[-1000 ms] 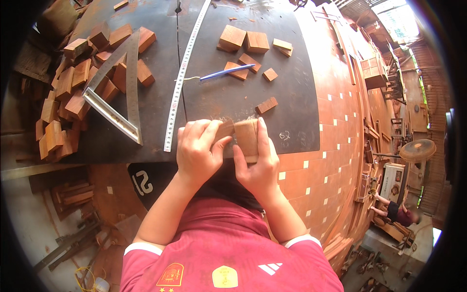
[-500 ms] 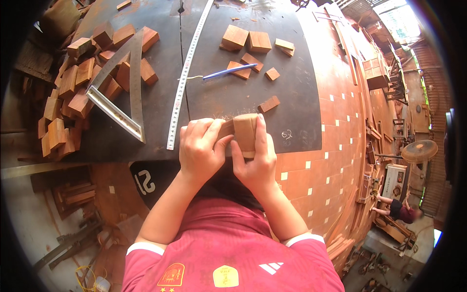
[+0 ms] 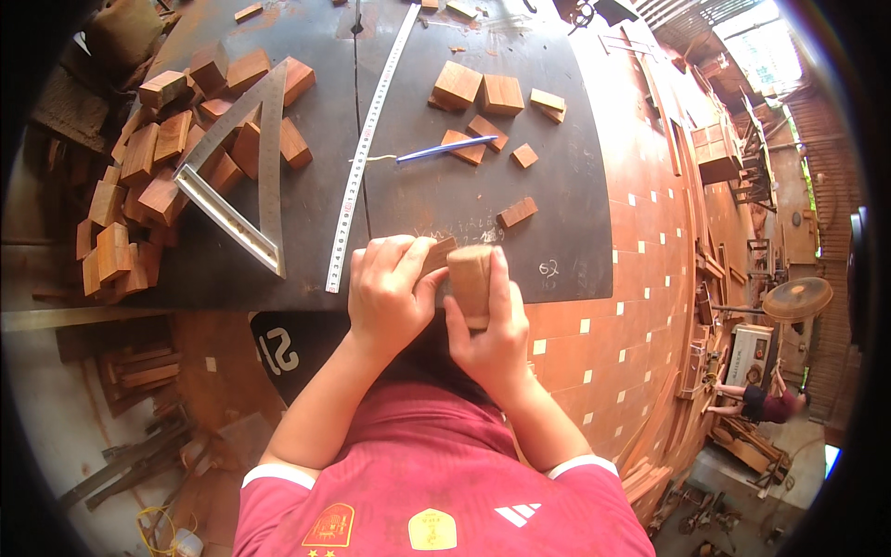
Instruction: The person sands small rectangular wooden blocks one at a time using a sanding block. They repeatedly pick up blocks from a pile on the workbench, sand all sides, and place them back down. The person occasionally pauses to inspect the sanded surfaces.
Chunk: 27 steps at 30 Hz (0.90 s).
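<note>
My right hand (image 3: 497,320) grips a brown wooden block (image 3: 470,283) with rounded corners, thumb on one side and fingers along the other. My left hand (image 3: 390,288) pinches a smaller, thin piece of wood (image 3: 437,254) that pokes out beyond its fingers, close beside the block. Both hands are at the near edge of the dark tabletop (image 3: 408,209). Ahead of them lie a small wooden block (image 3: 517,213), a blue pen (image 3: 445,148) resting across a wooden piece, and a white measuring tape (image 3: 364,153) stretched away from me.
At the left a heap of wooden blocks (image 3: 115,249) lies under a metal triangle square (image 3: 271,176). Two larger blocks (image 3: 457,85) stand at the far right of the table. Beyond are a tiled floor (image 3: 575,362), a round fan (image 3: 798,297) and another person (image 3: 778,407).
The thin wood piece and the block have come apart slightly, opening a gap between them. The tabletop and its contents sit a little lower in view. My hands stay near the table's edge.
</note>
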### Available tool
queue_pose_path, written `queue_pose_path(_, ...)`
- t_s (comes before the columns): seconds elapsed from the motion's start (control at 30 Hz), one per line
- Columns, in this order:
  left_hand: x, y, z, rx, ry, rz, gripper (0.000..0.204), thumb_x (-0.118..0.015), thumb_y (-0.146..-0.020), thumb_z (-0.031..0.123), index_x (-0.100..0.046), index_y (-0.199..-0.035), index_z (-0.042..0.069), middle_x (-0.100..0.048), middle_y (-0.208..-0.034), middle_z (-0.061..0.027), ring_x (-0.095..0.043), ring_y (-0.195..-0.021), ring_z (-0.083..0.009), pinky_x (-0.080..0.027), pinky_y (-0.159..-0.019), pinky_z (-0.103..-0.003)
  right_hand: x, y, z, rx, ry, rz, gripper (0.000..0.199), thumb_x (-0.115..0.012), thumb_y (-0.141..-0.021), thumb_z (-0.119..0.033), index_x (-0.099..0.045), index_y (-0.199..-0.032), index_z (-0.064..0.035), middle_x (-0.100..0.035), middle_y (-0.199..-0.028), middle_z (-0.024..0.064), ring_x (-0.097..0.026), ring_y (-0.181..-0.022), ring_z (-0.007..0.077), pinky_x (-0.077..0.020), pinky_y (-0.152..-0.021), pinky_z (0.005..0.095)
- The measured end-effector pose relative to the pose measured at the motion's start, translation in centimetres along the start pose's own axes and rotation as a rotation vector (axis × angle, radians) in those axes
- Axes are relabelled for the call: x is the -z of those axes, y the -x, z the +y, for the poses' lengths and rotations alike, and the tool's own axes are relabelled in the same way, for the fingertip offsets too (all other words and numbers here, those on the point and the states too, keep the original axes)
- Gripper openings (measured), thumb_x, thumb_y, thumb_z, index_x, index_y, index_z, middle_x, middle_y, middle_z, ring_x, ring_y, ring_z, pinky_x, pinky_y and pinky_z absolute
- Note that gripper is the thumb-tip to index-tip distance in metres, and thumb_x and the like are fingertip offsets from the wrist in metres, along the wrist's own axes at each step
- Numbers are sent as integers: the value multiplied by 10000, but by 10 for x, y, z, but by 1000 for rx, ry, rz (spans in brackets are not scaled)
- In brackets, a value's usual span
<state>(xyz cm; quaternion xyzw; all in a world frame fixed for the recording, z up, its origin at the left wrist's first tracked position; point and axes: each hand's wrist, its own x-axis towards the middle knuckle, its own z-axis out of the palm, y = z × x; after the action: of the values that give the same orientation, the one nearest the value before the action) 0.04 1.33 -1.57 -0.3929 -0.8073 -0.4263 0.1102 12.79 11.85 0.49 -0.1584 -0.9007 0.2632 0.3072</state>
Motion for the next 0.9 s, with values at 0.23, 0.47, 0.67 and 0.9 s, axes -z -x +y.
queue_pose_path(0.23, 2, 3, -2, 43, 2, -8, 433, -900, -766, 196, -762, -1159, 76, -720, -1050, -85, -670, -978, -298, -495, -858, -424, 8, -19, -4, -74, -42, -62, 831, -843, -876, -121, -445, -1584, 58, -678, -1047, 257, -701, -865, 404, -591, -776, 452)
queue_pose_path(0.47, 21, 12, 3, 91, -77, 21, 499, -933, -765, 314, -749, -1163, 75, -706, -1095, -85, -650, -1053, -302, -475, -934, -445, 13, -35, 1, 12, 15, 0, 806, -842, -875, -112, -467, -1575, 30, -678, -1056, 255, -712, -872, 406, -597, -766, 445)
queue_pose_path(0.67, 15, 21, -10, 77, -33, 8, 429, -910, -757, 244, -741, -1107, 62, -719, -1056, -93, -649, -1024, -310, -476, -920, -445, 4, -45, -8, 61, 56, -80, 783, -840, -856, -153, -498, -1539, 19, -683, -1059, 247, -729, -861, 407, -613, -737, 451)
queue_pose_path(0.9, 14, 18, -4, 80, -11, 14, 347, -891, -799, 204, -748, -1080, 59, -721, -1023, -88, -650, -1008, -307, -475, -915, -442, 7, -36, -2, 82, 36, -102, 774, -847, -862, -166, -522, -1550, -24, -689, -1054, 232, -714, -908, 392, -607, -787, 439)
